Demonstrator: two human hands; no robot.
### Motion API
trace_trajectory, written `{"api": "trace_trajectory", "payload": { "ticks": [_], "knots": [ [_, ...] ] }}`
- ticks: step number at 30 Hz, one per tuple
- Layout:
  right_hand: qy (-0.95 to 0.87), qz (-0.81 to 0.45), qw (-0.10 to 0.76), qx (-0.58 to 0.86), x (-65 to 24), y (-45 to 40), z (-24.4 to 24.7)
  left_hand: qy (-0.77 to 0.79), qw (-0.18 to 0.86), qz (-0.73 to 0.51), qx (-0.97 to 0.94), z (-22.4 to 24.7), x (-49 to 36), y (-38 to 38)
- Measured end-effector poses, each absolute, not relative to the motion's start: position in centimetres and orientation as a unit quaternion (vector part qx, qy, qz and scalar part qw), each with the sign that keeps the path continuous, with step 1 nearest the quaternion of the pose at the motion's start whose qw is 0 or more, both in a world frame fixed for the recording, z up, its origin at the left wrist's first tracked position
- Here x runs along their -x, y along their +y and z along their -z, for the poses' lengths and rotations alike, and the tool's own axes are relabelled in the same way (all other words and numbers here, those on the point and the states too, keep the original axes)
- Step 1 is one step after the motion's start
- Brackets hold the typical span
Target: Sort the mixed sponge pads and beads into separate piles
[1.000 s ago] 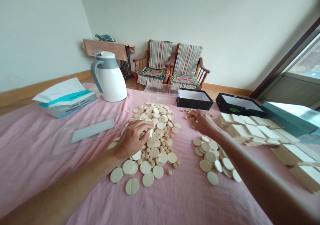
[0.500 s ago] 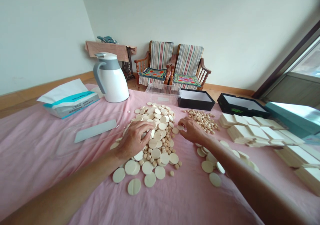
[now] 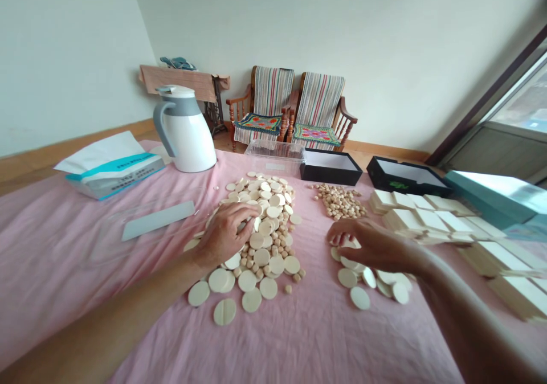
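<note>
My left hand [image 3: 226,233] rests over the left side of a large pile of pale round wooden discs [image 3: 261,257], fingers bent and thumb apart, with discs near its fingertips. Small wooden pieces [image 3: 280,241] are mixed into the pile's right side. My right hand [image 3: 354,239] hovers over a smaller group of discs [image 3: 347,277], its fingers curled loosely and the thumb apart; its palm side is partly hidden. Behind it lies a heap of small wooden pieces [image 3: 339,201].
Stacks of pale rectangular pieces [image 3: 436,221] stand right. Behind are a clear plastic tray [image 3: 276,156], two black boxes [image 3: 331,167] [image 3: 405,179] and a teal box [image 3: 496,199]. A white jug [image 3: 188,139], tissue pack [image 3: 113,170] and clear lid [image 3: 158,220] are left.
My right hand has moved right and nearer to me, from beside the large pile to the smaller disc group; the disc at its fingertips no longer shows there. My left hand stays at the pile.
</note>
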State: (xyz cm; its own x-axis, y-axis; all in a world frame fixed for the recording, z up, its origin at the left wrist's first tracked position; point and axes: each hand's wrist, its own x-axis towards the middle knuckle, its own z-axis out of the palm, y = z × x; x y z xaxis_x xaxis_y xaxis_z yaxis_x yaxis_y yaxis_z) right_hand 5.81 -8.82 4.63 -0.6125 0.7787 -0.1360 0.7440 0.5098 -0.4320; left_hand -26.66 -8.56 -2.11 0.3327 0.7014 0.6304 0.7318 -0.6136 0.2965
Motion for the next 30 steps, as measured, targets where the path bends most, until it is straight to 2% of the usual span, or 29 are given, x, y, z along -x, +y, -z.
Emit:
{"api": "trace_trajectory", "payload": {
  "ticks": [7,16,19,26,30],
  "knots": [
    [-0.860,-0.251,0.054,0.441,0.7,-12.0,-2.0,-0.440,0.021,0.370,0.818,2.0,26.6,-8.6],
    [-0.870,-0.252,0.074,0.416,0.8,-11.9,-1.3,-0.438,0.024,0.375,0.817,2.0,26.5,-8.6],
    [-0.872,-0.199,0.089,0.438,-0.4,-9.7,-1.6,-0.439,0.019,0.374,0.816,2.0,26.6,-8.6],
    [-0.780,0.010,0.156,0.606,-5.3,-0.3,-1.4,-0.437,0.018,0.378,0.816,2.1,26.6,-8.5],
    [-0.742,0.036,0.199,0.639,-6.6,1.8,-1.3,-0.433,0.023,0.380,0.817,2.1,26.6,-8.5]
  ]
}}
